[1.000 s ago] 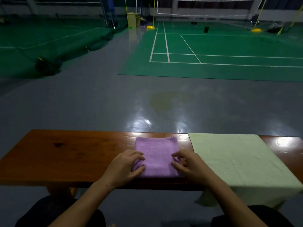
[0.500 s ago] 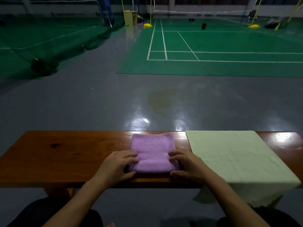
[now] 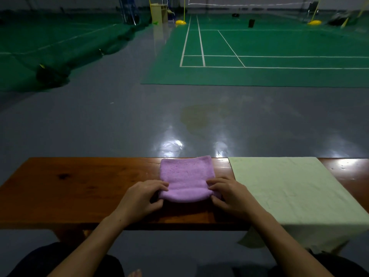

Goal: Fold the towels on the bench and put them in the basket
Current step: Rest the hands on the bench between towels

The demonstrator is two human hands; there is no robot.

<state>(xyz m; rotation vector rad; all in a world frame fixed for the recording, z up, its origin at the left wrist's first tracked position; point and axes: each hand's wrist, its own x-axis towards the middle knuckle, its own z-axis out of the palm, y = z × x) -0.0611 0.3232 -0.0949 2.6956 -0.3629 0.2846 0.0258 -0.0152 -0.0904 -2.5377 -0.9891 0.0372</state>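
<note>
Badminton courts (image 3: 279, 47) in green with white lines lie beyond a glossy grey floor (image 3: 119, 120), and nearest the camera a reddish-brown wooden surface (image 3: 79, 188) runs across the view. Far to the left of the fingers, a dark heap of netting (image 3: 50, 75) sits on the floor at the edge of a second green court. On the wood well to the left of the fingers there is a dark knot mark (image 3: 62, 176). The left hand (image 3: 139, 198) rests on the surface with its fingers (image 3: 159, 186) curled onto the left near corner of a folded purple towel (image 3: 185, 174), the thumb tucked against the towel's rounded front fold, so it pinches that corner. The purple towel lies flat between the two hands and stretches away from the fingertips to the far edge of the surface; its near edge is a thick rolled fold. The right hand (image 3: 229, 196) mirrors the left, its fingers (image 3: 215, 184) bent over the right near corner of the purple towel and its thumb below, gripping the fold. Just to the right of the right fingers, a pale green towel (image 3: 289, 192) is spread open across the surface, its near edge hanging over the front. Dark-clothed knees (image 3: 60, 260) show below the forearms.
</note>
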